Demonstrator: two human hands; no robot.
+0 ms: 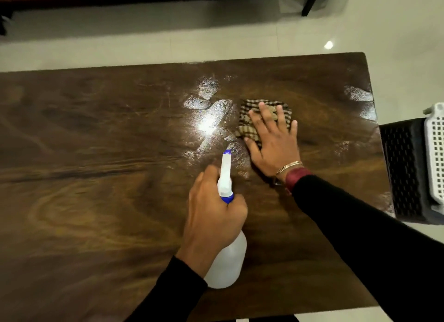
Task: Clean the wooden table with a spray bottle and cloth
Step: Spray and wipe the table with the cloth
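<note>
Pressing grip: the right hand (272, 141) lies flat, fingers spread, holding the checked cloth (249, 119) down on the wooden surface (96, 177), right of centre.
Holding grip: the left hand (213, 213) is wrapped around the neck of the spray bottle (227, 256), nozzle aimed toward the cloth; whether a finger sits on the trigger, I cannot tell.
Wet patch: shiny streaks lie just left of the cloth.
Risk, smearing: a small folded cloth may spread the liquid and leave streaks.
Risk, overspray: a squeeze now would likely wet the right hand.
Risk, edge: a wide sweep right could reach the white basket (434, 153) beside the surface.
</note>
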